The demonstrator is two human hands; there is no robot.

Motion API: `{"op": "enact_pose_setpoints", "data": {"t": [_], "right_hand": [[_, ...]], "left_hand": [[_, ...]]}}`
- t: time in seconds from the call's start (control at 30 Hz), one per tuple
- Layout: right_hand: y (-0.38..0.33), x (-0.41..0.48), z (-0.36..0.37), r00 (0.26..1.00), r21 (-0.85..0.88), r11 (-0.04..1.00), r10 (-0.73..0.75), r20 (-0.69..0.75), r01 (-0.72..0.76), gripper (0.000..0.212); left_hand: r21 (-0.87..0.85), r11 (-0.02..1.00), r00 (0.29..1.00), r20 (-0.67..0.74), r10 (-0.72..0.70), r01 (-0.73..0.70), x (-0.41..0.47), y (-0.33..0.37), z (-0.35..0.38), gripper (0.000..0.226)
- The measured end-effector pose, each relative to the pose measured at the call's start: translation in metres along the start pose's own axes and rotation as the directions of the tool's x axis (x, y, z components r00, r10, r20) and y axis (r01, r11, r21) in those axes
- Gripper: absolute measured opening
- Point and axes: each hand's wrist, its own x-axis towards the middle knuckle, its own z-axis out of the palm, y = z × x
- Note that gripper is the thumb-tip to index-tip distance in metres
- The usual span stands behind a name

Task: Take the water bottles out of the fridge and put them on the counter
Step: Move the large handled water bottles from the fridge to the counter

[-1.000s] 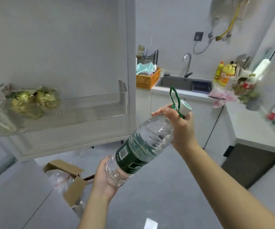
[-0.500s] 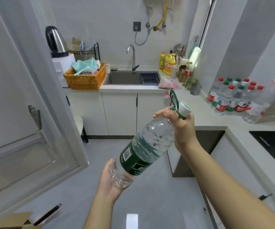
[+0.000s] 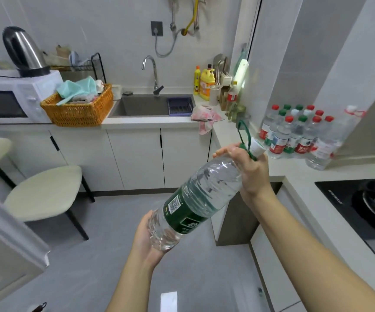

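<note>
A large clear water bottle (image 3: pixel 195 199) with a dark green label, white cap and green carry loop is tilted in the air above the floor, cap up and to the right. My right hand (image 3: pixel 249 170) grips its neck just below the cap. My left hand (image 3: pixel 147 239) cups its base from underneath, fingers curled around it. Several smaller water bottles (image 3: pixel 294 134) with red and green caps stand together on the white counter (image 3: pixel 290 167) at the right, beyond the held bottle. A fridge door edge (image 3: pixel 13 233) shows at the lower left.
A black hob (image 3: pixel 366 206) sits in the right counter. A sink (image 3: pixel 146 106) with a tap lies at the back, with a wicker basket (image 3: pixel 78 111), microwave (image 3: pixel 8 100) and kettle (image 3: pixel 22 50) to its left. Two cream stools (image 3: pixel 44 192) stand on the grey floor at left.
The view has swung right, away from the fridge door toward the kitchen counter. Both hands keep the same hold on the big bottle, which is now nearer the bottles on the counter.
</note>
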Motion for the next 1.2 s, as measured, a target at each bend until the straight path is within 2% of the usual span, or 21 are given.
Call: {"op": "enact_pose_setpoints", "data": {"t": [0.3,0.43,0.57,0.6,0.67,0.83,1.0,1.07,1.13,1.2], "right_hand": [[0.002,0.077,-0.095,0.999,-0.003,0.999,0.044,0.017,-0.044,0.017],[0.008,0.096,-0.130,0.998,-0.001,0.998,0.068,-0.002,-0.068,0.019],[0.013,0.117,-0.159,0.997,0.012,0.998,0.065,-0.050,-0.065,0.025],[0.016,0.123,-0.166,0.996,0.000,0.998,0.059,-0.061,-0.059,0.021],[0.022,0.136,-0.176,0.996,-0.006,0.998,0.056,-0.076,-0.057,0.013],[0.042,0.179,-0.201,0.987,-0.005,0.997,0.082,-0.136,-0.083,0.014],[0.064,0.237,-0.223,0.963,-0.042,0.994,0.085,-0.255,-0.099,0.017],[0.070,0.262,-0.234,0.951,-0.068,0.993,0.076,-0.300,-0.101,0.012],[0.075,0.284,-0.248,0.943,-0.133,0.987,0.040,-0.329,-0.089,0.016],[0.082,0.301,-0.263,0.925,-0.192,0.976,0.020,-0.379,-0.100,0.021]], "left_hand": [[0.018,0.999,0.999,-0.037,0.029,-0.028,0.062,-0.059,0.088,0.034],[0.006,1.000,0.997,-0.071,-0.002,0.002,0.084,-0.082,0.112,0.043],[0.043,0.999,0.999,-0.048,-0.020,0.022,0.106,-0.095,0.140,0.034],[0.050,0.998,0.999,-0.034,-0.024,0.026,0.111,-0.097,0.146,0.034],[0.063,0.997,0.999,-0.034,-0.039,0.041,0.127,-0.099,0.157,0.038],[0.060,0.993,0.993,-0.068,-0.100,0.104,0.186,-0.103,0.181,0.044],[0.111,0.972,0.977,0.017,-0.211,0.207,0.263,-0.097,0.221,0.038],[0.140,0.958,0.967,0.011,-0.254,0.250,0.297,-0.099,0.238,0.039],[0.214,0.941,0.964,-0.026,-0.264,0.263,0.330,-0.105,0.256,0.043],[0.478,0.859,0.982,-0.074,-0.171,0.186,0.360,-0.115,0.273,0.036]]}}
